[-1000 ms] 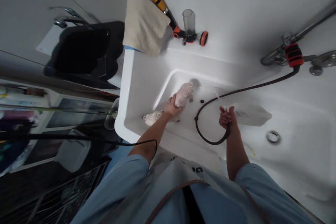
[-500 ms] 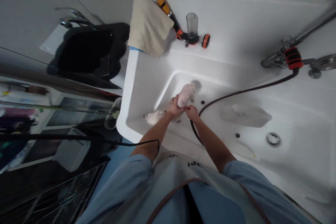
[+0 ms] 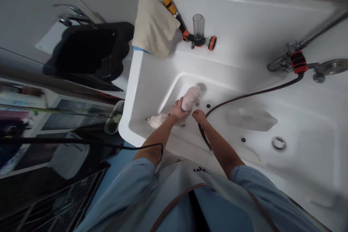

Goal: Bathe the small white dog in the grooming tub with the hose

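Observation:
A small wet white dog [image 3: 191, 98] stands in the tub, its pale pinkish body partly behind my hand. What looks like its head, with a dark tip, points left toward the tub's end wall. My left hand [image 3: 179, 110] is wrapped round the dog's body, fingers on its side. Just to the right, my right hand [image 3: 199, 116] is closed with curled fingers, slightly apart from the dog; whether anything small is inside cannot be made out. A dark hose [image 3: 239, 96] runs behind my right wrist.
The white bathtub [image 3: 157, 68] has drain holes and a translucent bag-like piece [image 3: 251, 119]. On its ledge lie a beige towel [image 3: 154, 25] and a spray nozzle [image 3: 199, 40] with a clear cylinder. A mixer tap [image 3: 282, 59] is at right; a black basin [image 3: 84, 52] stands left.
My right hand has drawn slightly away from the dog, leaving a small gap. My left hand still holds the dog. The whole view has shifted a little.

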`<state>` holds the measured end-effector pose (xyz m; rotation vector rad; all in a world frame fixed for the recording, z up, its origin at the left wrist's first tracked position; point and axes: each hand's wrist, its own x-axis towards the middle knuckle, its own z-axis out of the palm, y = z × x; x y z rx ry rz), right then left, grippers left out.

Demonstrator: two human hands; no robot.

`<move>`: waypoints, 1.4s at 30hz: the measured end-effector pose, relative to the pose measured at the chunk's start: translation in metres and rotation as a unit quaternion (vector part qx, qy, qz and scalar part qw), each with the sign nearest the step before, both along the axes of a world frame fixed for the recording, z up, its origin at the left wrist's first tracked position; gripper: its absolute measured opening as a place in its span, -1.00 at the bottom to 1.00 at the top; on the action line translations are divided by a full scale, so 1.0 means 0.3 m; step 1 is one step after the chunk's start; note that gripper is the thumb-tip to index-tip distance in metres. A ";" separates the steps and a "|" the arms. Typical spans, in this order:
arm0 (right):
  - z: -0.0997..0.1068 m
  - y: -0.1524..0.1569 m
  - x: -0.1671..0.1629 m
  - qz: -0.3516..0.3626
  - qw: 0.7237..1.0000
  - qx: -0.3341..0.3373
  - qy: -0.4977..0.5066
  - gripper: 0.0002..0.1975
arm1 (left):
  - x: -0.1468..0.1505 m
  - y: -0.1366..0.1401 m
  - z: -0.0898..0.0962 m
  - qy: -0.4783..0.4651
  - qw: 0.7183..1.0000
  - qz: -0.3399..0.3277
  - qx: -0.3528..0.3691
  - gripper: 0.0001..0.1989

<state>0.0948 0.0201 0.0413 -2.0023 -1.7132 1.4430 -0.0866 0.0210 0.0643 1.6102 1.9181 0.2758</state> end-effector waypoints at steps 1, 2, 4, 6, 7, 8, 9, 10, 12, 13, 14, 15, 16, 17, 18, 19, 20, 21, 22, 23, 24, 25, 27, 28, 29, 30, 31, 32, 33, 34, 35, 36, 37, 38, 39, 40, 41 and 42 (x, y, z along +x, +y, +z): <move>0.006 -0.002 -0.008 0.003 1.000 0.017 0.009 -0.76 | 0.000 0.002 0.000 -0.002 1.000 0.000 -0.003 0.17; 0.013 -0.002 -0.018 0.009 0.999 0.035 0.014 -0.76 | 0.000 0.004 0.000 -0.002 1.000 -0.001 -0.005 0.18; 0.026 0.001 -0.037 0.028 0.998 0.060 0.010 -0.75 | 0.003 0.006 0.000 0.002 1.000 -0.007 -0.008 0.18; 0.035 0.008 -0.051 0.045 0.997 0.066 -0.006 -0.74 | 0.008 0.007 0.000 0.007 1.000 -0.014 -0.005 0.17; 0.037 0.011 -0.054 0.048 0.996 0.068 -0.014 -0.73 | 0.010 0.007 -0.001 0.008 1.000 -0.017 -0.002 0.17; 0.037 0.013 -0.053 0.049 0.996 0.068 -0.019 -0.73 | 0.012 0.007 -0.001 0.009 1.000 -0.019 0.000 0.16; 0.036 0.015 -0.049 0.048 0.996 0.068 -0.022 -0.74 | 0.013 0.007 -0.001 0.009 1.000 -0.021 0.001 0.16; 0.034 0.017 -0.043 0.046 0.996 0.068 -0.023 -0.75 | 0.014 0.007 0.000 0.009 1.000 -0.023 0.001 0.16; 0.027 0.016 -0.022 0.036 0.997 0.060 -0.024 -0.77 | 0.014 0.008 0.002 0.014 1.000 -0.025 -0.002 0.15; 0.024 0.014 -0.009 0.026 0.998 0.046 -0.025 -0.78 | 0.013 0.009 0.005 0.019 0.999 -0.025 -0.006 0.15; 0.021 0.010 0.003 0.016 0.999 0.027 -0.026 -0.79 | 0.011 0.011 0.007 0.024 0.999 -0.023 -0.011 0.14; 0.020 0.004 0.014 0.007 1.000 0.006 -0.026 -0.79 | 0.009 0.012 0.009 0.030 0.999 -0.022 -0.015 0.14; 0.021 -0.003 0.021 0.003 1.000 -0.015 -0.022 -0.80 | 0.005 0.014 0.011 0.035 0.999 -0.021 -0.019 0.14; 0.022 -0.011 0.025 0.005 0.999 -0.032 -0.015 -0.80 | 0.002 0.016 0.012 0.040 0.999 -0.019 -0.022 0.14; 0.026 -0.019 0.024 0.011 0.999 -0.044 -0.005 -0.80 | -0.002 0.018 0.012 0.044 0.999 -0.019 -0.024 0.14; 0.029 -0.026 0.018 0.018 0.999 -0.045 0.006 -0.79 | -0.006 0.019 0.010 0.045 0.999 -0.020 -0.022 0.13; 0.034 -0.032 0.008 0.017 0.999 -0.034 0.015 -0.78 | -0.009 0.021 0.007 0.043 0.999 -0.022 -0.018 0.13; 0.038 -0.035 -0.005 0.010 1.000 -0.018 0.020 -0.78 | -0.011 0.022 0.003 0.039 0.999 -0.025 -0.013 0.13; 0.042 -0.036 -0.019 0.000 1.000 0.003 0.021 -0.77 | -0.012 0.022 -0.001 0.033 0.999 -0.030 -0.007 0.14; 0.046 -0.034 -0.033 -0.011 0.999 0.025 0.018 -0.75 | -0.012 0.022 -0.005 0.028 0.999 -0.035 -0.002 0.14; 0.048 -0.030 -0.046 -0.017 0.999 0.043 0.012 -0.74 | -0.012 0.022 -0.008 0.025 0.999 -0.040 0.000 0.15; 0.049 -0.026 -0.057 -0.015 0.998 0.056 0.004 -0.74 | -0.011 0.021 -0.011 0.024 0.999 -0.043 -0.001 0.16; 0.049 -0.015 -0.070 0.008 0.998 0.064 -0.013 -0.78 | -0.009 0.019 -0.014 0.028 0.998 -0.047 -0.005 0.18; 0.047 -0.011 -0.073 0.021 0.997 0.068 -0.021 -0.78 | -0.008 0.018 -0.015 0.031 0.998 -0.048 -0.005 0.18; 0.044 -0.008 -0.073 0.031 0.996 0.074 -0.027 -0.78 | -0.007 0.017 -0.015 0.032 0.998 -0.048 -0.004 0.18; 0.040 -0.006 -0.071 0.038 0.996 0.080 -0.030 -0.77 | -0.006 0.017 -0.015 0.033 0.998 -0.048 -0.002 0.18; 0.035 -0.005 -0.067 0.042 0.995 0.085 -0.031 -0.77 | -0.005 0.016 -0.015 0.034 0.998 -0.048 -0.002 0.18; 0.029 -0.004 -0.062 0.044 0.995 0.088 -0.030 -0.77 | -0.004 0.015 -0.015 0.035 0.998 -0.047 -0.003 0.18; 0.023 -0.003 -0.055 0.045 0.994 0.090 -0.031 -0.77 | -0.004 0.015 -0.014 0.036 0.998 -0.046 -0.006 0.17; 0.016 -0.002 -0.047 0.045 0.995 0.088 -0.033 -0.77 | -0.003 0.014 -0.013 0.037 0.998 -0.047 -0.008 0.16; 0.009 -0.001 -0.038 0.043 0.995 0.086 -0.038 -0.77 | -0.003 0.013 -0.012 0.037 0.998 -0.049 -0.008 0.15; 0.002 0.000 -0.028 0.040 0.995 0.083 -0.046 -0.77 | -0.002 0.013 -0.011 0.038 0.998 -0.051 -0.007 0.15; -0.004 0.000 -0.017 0.036 0.995 0.079 -0.053 -0.76 | -0.002 0.012 -0.011 0.038 0.998 -0.051 -0.007 0.15; -0.009 0.000 -0.007 0.035 0.995 0.072 -0.059 -0.76 | -0.002 0.012 -0.011 0.037 0.998 -0.050 -0.008 0.15; -0.013 -0.001 0.001 0.035 0.995 0.062 -0.063 -0.76 | -0.003 0.012 -0.011 0.037 0.998 -0.047 -0.009 0.16; -0.015 -0.002 0.006 0.037 0.996 0.051 -0.064 -0.75 | -0.004 0.013 -0.012 0.037 0.998 -0.042 -0.012 0.16; -0.017 -0.004 0.008 0.040 0.996 0.043 -0.061 -0.74 | -0.005 0.014 -0.014 0.036 0.999 -0.036 -0.013 0.17; -0.017 -0.006 0.005 0.041 0.997 0.041 -0.053 -0.74 | -0.007 0.015 -0.017 0.035 0.999 -0.032 -0.012 0.17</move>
